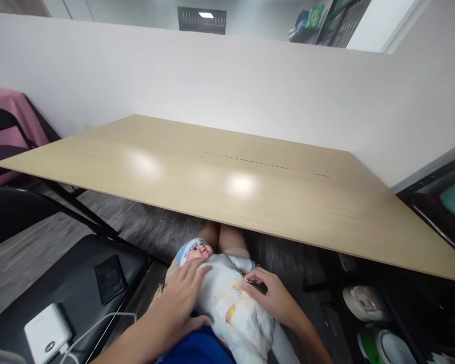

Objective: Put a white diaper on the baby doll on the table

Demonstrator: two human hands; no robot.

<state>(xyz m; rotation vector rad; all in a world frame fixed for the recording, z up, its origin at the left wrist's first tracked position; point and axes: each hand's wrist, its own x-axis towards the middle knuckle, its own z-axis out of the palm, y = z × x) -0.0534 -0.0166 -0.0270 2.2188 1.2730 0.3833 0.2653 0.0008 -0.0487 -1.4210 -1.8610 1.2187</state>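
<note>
A baby doll (220, 269) in a light top lies across my lap, its head toward the upper left. It wears a blue and white cap (189, 249) with lettering. A white diaper (246, 323) with orange and yellow prints covers its lower body. My left hand (187, 290) rests along the doll's side near its head, fingers extended and thumb apart. At the diaper's upper edge, my right hand (269, 293) has its thumb and fingers closed together on the material near a printed patch. The exact grip is partly hidden by the fingers.
A wooden table (174, 167) stands in front, its edge above my knees. On the black chair (79, 268) at left lie a phone (110, 279) and a white power bank (48, 332) with a cable. Containers (366, 303) sit on a low shelf at right.
</note>
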